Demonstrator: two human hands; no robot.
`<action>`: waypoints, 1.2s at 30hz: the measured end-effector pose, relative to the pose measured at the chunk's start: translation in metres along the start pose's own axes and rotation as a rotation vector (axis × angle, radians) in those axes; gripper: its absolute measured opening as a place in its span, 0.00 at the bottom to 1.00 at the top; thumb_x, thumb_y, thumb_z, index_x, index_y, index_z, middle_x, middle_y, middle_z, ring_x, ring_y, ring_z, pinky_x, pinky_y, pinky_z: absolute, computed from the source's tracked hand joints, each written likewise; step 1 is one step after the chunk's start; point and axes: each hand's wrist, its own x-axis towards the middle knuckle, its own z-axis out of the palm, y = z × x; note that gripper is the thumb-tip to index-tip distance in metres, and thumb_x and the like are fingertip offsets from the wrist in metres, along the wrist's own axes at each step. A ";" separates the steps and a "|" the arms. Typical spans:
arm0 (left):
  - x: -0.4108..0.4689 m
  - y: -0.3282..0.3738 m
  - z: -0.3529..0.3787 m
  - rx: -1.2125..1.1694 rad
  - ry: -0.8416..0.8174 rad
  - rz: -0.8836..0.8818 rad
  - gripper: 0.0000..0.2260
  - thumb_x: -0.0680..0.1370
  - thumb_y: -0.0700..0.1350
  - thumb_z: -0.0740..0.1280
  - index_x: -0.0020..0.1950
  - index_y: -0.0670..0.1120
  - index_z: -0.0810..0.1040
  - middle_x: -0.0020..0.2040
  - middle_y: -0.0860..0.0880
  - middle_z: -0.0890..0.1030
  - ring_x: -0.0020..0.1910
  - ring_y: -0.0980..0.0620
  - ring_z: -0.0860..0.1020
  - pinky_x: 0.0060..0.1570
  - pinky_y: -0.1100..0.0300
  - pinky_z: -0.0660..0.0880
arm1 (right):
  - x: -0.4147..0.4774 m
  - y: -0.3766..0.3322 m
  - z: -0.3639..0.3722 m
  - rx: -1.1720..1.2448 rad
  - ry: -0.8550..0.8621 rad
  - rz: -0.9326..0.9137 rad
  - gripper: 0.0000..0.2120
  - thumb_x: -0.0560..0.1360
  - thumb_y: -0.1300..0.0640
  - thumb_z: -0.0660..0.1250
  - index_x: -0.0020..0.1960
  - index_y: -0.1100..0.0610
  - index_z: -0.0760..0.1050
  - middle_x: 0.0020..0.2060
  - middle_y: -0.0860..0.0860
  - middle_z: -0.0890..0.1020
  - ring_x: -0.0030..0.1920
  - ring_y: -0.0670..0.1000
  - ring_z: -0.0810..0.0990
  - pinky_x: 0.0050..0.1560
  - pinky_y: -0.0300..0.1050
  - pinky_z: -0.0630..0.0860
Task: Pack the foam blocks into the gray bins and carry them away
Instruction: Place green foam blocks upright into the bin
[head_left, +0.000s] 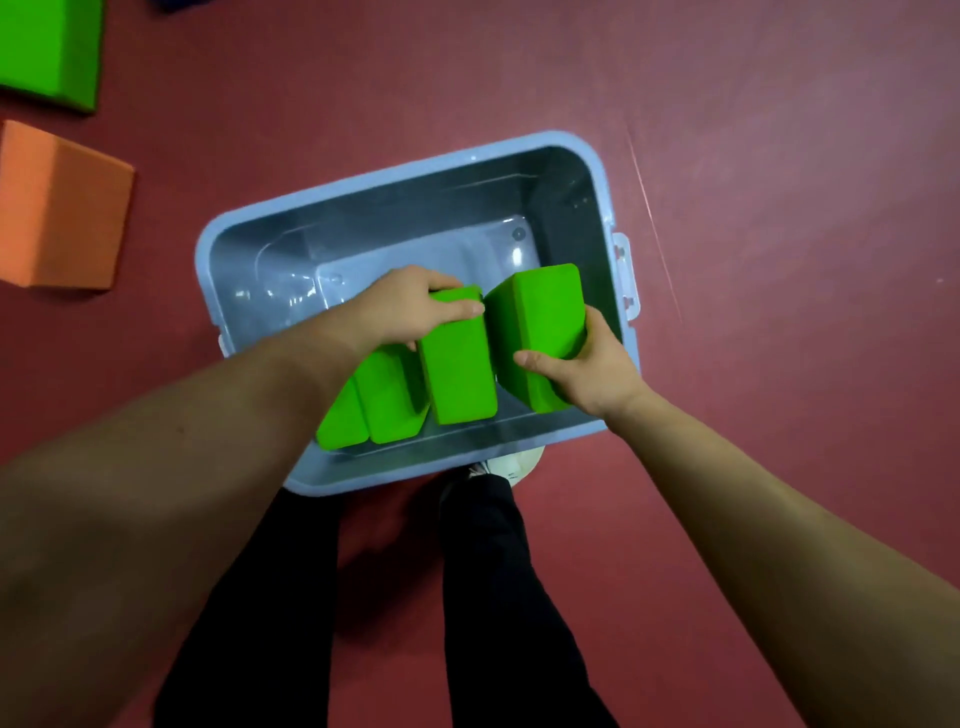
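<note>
Packing step: inside the gray bin (405, 171), the left hand (410, 306) grips the middle foam block (460, 374) and the right hand (592, 364) grips the tilted block (535, 317) at 3 o'clock; next, both likely need seating against the packed blocks (384, 400) at 8 o'clock.

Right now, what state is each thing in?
Gray plastic bin: open, partly filled.
Left hand: grips middle green foam block.
Right hand: grips right green foam block, tilted.
Two left green foam blocks: in bin, leaning.
Orange foam block: on floor, unpacked.
Far green foam block: on floor.
</note>
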 end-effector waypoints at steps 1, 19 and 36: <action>0.008 -0.003 -0.001 0.050 -0.011 0.026 0.24 0.73 0.64 0.70 0.64 0.52 0.79 0.52 0.49 0.84 0.24 0.53 0.79 0.32 0.60 0.79 | 0.007 0.005 0.004 0.027 0.001 0.015 0.41 0.66 0.51 0.81 0.71 0.55 0.64 0.58 0.47 0.79 0.57 0.49 0.79 0.62 0.50 0.76; 0.059 -0.071 0.045 0.700 -0.002 0.157 0.29 0.78 0.71 0.51 0.70 0.57 0.74 0.62 0.46 0.81 0.64 0.42 0.72 0.62 0.48 0.62 | 0.055 0.049 0.077 -0.021 -0.017 0.092 0.38 0.64 0.46 0.82 0.67 0.51 0.67 0.57 0.47 0.80 0.58 0.50 0.79 0.62 0.50 0.76; 0.080 -0.100 0.035 0.393 -0.356 0.104 0.49 0.60 0.68 0.77 0.77 0.60 0.62 0.70 0.54 0.74 0.66 0.48 0.73 0.67 0.52 0.70 | 0.061 0.079 0.083 -0.082 -0.230 0.165 0.50 0.70 0.50 0.78 0.81 0.47 0.49 0.67 0.50 0.76 0.64 0.50 0.75 0.65 0.42 0.71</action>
